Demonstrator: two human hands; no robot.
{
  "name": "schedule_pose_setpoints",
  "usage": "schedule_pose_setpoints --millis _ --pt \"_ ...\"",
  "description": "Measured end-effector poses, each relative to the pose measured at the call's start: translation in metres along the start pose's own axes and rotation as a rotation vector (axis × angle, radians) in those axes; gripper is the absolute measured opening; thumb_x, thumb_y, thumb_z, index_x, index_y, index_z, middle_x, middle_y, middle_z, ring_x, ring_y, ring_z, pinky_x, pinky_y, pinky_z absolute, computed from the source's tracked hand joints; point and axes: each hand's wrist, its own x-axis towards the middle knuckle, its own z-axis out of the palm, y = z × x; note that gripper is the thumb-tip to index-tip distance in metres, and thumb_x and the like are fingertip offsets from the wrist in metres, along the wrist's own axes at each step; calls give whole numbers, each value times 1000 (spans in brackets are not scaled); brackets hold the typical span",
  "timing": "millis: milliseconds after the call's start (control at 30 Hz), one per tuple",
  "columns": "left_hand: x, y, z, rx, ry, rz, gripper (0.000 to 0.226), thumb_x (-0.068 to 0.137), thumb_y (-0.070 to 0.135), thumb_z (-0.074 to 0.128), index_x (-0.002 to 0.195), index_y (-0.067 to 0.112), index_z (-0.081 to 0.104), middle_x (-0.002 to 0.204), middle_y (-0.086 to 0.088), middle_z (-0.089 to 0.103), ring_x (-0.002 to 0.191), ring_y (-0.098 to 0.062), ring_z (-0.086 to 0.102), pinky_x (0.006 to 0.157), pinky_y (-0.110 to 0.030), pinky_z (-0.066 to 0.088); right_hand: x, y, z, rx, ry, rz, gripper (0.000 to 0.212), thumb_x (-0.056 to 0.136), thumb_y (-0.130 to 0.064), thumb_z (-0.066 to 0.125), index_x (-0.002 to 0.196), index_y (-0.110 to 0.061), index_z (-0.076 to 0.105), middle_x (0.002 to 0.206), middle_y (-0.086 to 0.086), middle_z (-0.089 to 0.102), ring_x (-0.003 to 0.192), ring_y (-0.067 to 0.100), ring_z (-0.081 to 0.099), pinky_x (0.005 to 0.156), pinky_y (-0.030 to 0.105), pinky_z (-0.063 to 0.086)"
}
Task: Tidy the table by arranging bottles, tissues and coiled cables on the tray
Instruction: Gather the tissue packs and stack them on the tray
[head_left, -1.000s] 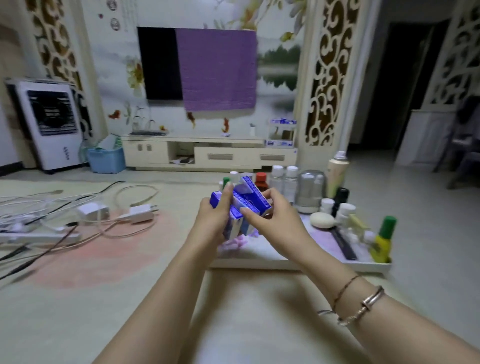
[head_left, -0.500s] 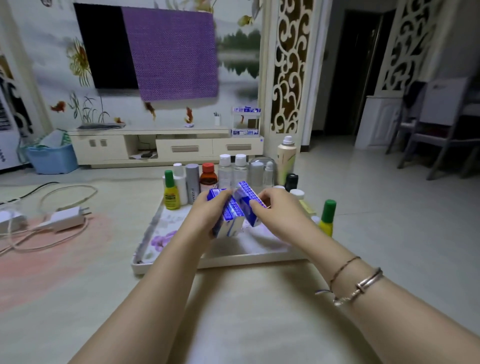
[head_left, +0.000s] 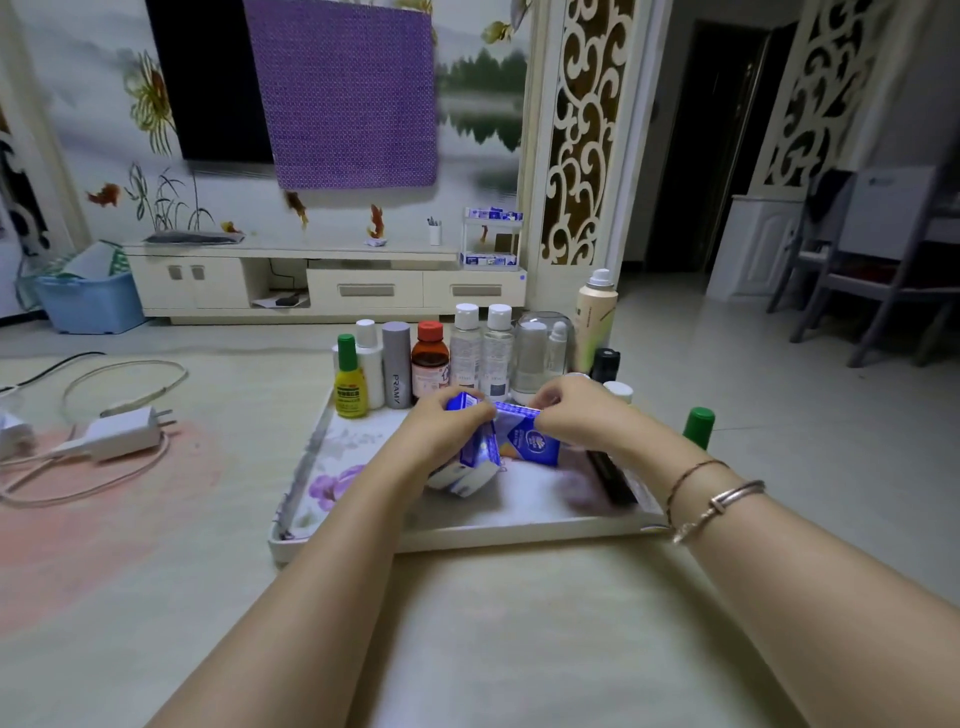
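The blue tissue packs (head_left: 511, 441) have come down — a second ago the person held them up in front of the bottles, and now they sit low over the middle of the tray (head_left: 457, 535), the lowest pack seemingly touching its floral surface. The left hand (head_left: 441, 436) curls round the left packs, and the right hand (head_left: 576, 410) pinches the top edge of the right pack, so both are clamped on the bundle, not yet let go.

Along the far edge of the tray the row of bottles (head_left: 431, 361) stands upright, from the yellow one with the green cap at the left to the tall spray can at the far right. A green-capped bottle (head_left: 697, 427) shows at the tray's right side, partly hidden by the right forearm.

So the tissues look nearly placed; what remains, I judge, is releasing and squaring them. Over on the left of the tabletop (head_left: 467, 649) the white charger and its cable (head_left: 111, 434) lie loose, well apart from the tray — that part of the tidying looks not yet done.
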Motion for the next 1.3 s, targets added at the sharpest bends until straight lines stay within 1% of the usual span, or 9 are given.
schedule_pose_setpoints --millis 100,200,433,700,867,1067,1133,1200,1300 --pt "2 0 2 27 -52 -6 15 89 24 63 104 22 65 86 0 67 69 -9 60 50 -14 44 10 0 -7 19 137 13 23 89 -6 49 99 -13 69 110 8 66 103 24 59 82 32 50" --pt "5 0 4 47 -65 -2 6 88 26 64 94 24 64 79 2 67 63 -6 59 42 -12 40 22 2 -17 -184 190 18 25 88 -4 49 102 -14 67 111 8 64 102 27 58 84 34 50" --pt "14 -4 7 92 -64 40 17 84 28 69 95 17 63 78 2 65 63 -7 58 45 -13 43 43 0 -24 -575 -107 -16 33 79 0 63 111 -8 66 111 12 65 94 26 59 73 30 52" --pt "13 -7 9 138 -25 104 33 69 28 81 89 9 62 78 -5 69 68 -13 61 63 -26 49 42 2 -26 -724 -227 -41 51 73 -21 80 119 -14 61 112 7 64 99 25 60 86 40 55" --pt "11 -4 0 79 -65 55 29 70 25 81 83 16 57 74 0 67 66 -9 64 46 -17 46 37 2 -26 -686 -204 -84 47 76 -14 75 118 -15 55 117 8 59 100 25 58 79 33 53" --pt "11 -4 -11 -6 -44 6 28 71 20 81 85 15 58 77 -4 69 63 -11 68 49 -20 50 34 4 -25 -495 -182 -112 49 76 -26 76 115 -13 49 106 4 57 84 17 57 62 27 50" --pt "12 -2 -18 -82 -33 -20 26 72 18 80 88 13 61 79 -8 71 70 -18 70 61 -28 57 34 4 -25 -346 -186 -119 49 75 -24 78 113 -15 48 105 2 57 82 14 57 64 27 50" --pt "12 -1 -25 -155 -41 -52 25 74 16 79 92 11 62 84 -15 73 82 -30 71 80 -40 58 35 3 -23 -214 -215 -116 43 78 -20 76 112 -15 50 111 3 60 88 14 61 79 34 52" --pt "10 -1 -28 -224 -18 -89 28 75 16 78 98 10 62 89 -20 72 90 -36 70 90 -48 54 35 2 -19 -96 -248 -119 34 82 -9 70 111 -16 52 114 6 63 88 13 63 80 32 51"
